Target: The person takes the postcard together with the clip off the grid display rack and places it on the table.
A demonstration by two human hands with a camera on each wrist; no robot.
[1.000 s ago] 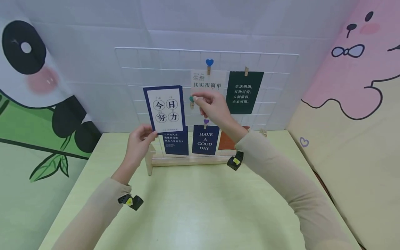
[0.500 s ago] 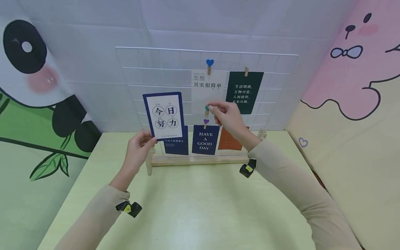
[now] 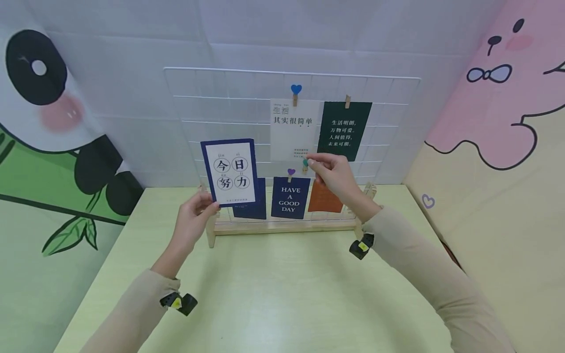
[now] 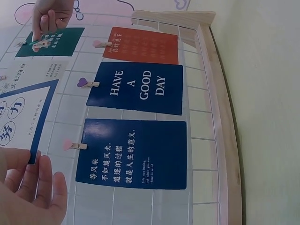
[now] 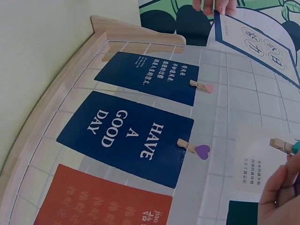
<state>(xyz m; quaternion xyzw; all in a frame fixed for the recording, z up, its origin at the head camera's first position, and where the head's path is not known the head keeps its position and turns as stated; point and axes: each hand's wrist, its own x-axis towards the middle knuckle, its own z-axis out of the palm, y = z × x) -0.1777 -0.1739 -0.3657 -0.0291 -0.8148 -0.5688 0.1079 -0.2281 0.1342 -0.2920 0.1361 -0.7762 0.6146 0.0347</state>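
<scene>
My left hand [image 3: 191, 223] pinches a white card with a blue border [image 3: 230, 172] at its lower left corner. The card stands upright in front of the wire grid's left part, covering part of a navy card [image 4: 133, 154]. Between thumb and fingertips of my right hand [image 3: 339, 177] is a small wooden clothespin [image 5: 281, 145] with a teal head. That hand is in front of the grid, just below the white card [image 3: 293, 135] and near the dark green card [image 3: 346, 131]. In the left wrist view, only part of the bordered card shows.
A white wire grid [image 3: 229, 98] stands in a wooden base [image 3: 282, 226] on the pale table [image 3: 265, 289]. Clothespins hold cards on it, including a navy "HAVE A GOOD DAY" card [image 3: 290, 198] and an orange card [image 3: 325, 197]. Cartoon-printed walls flank the table.
My right hand has moved right and down with the clothespin, uncovering the white card's lower part. My left hand has lowered the bordered card slightly.
</scene>
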